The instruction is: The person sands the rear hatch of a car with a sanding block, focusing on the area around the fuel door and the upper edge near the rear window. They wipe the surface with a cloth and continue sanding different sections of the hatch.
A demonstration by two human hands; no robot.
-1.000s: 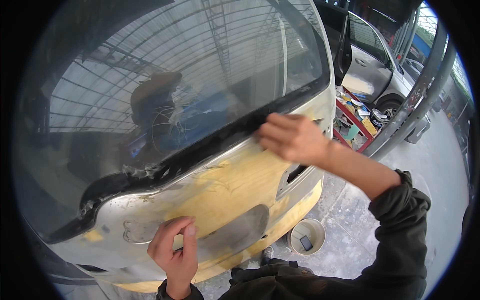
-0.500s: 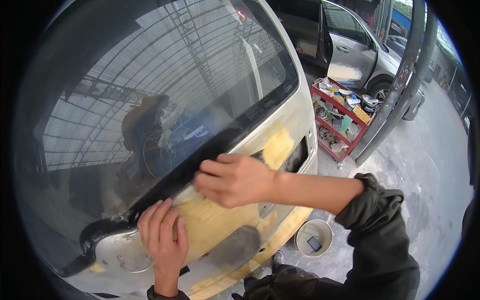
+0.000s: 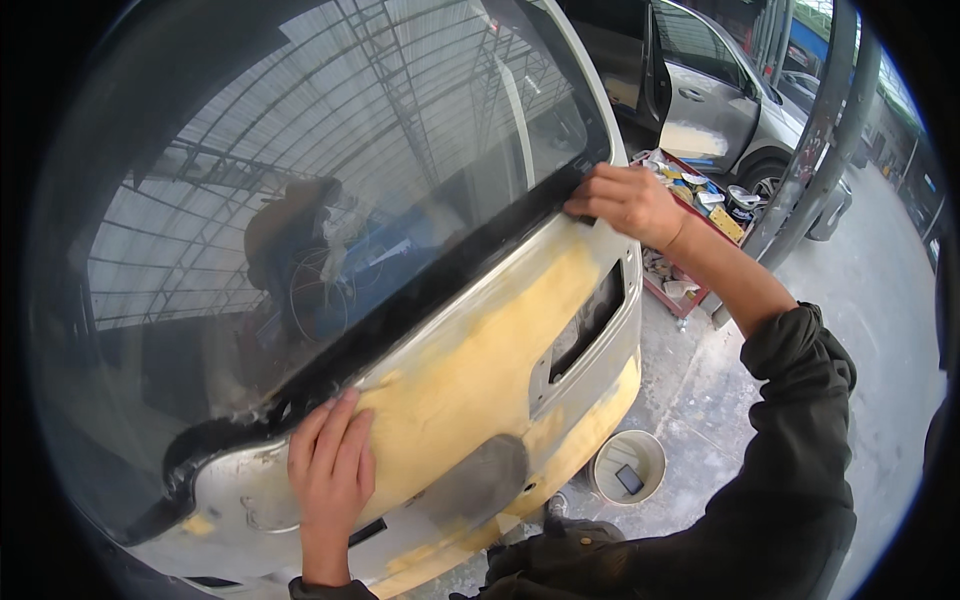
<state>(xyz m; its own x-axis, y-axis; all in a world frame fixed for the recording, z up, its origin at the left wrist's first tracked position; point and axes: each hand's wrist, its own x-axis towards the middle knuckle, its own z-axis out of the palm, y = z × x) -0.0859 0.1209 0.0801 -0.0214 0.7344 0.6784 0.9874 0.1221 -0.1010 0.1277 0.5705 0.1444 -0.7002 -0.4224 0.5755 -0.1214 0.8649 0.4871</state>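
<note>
A vehicle's rear door panel (image 3: 470, 365), yellow with filler over patches of bare and grey metal, lies before me below a large dark window (image 3: 400, 170). My left hand (image 3: 332, 455) rests flat on the panel near the window's lower edge, fingers stretched out and holding nothing. At the far right end of the black strip (image 3: 430, 300) under the glass, my right hand (image 3: 632, 205) presses down with curled fingers. A bit of something dark shows beneath those fingertips, but its kind is hidden.
A red cart (image 3: 672, 290) loaded with cans and tools stands beyond the panel at the right, beside a metal post (image 3: 800, 190). Behind it is a silver car (image 3: 705, 105) with an open door. A pale bucket (image 3: 652, 480) with a phone (image 3: 629, 479) sits on the floor.
My right hand has slid from the middle of the panel up and right along the window's lower edge. The left hand stays on the panel in nearly the same place.
</note>
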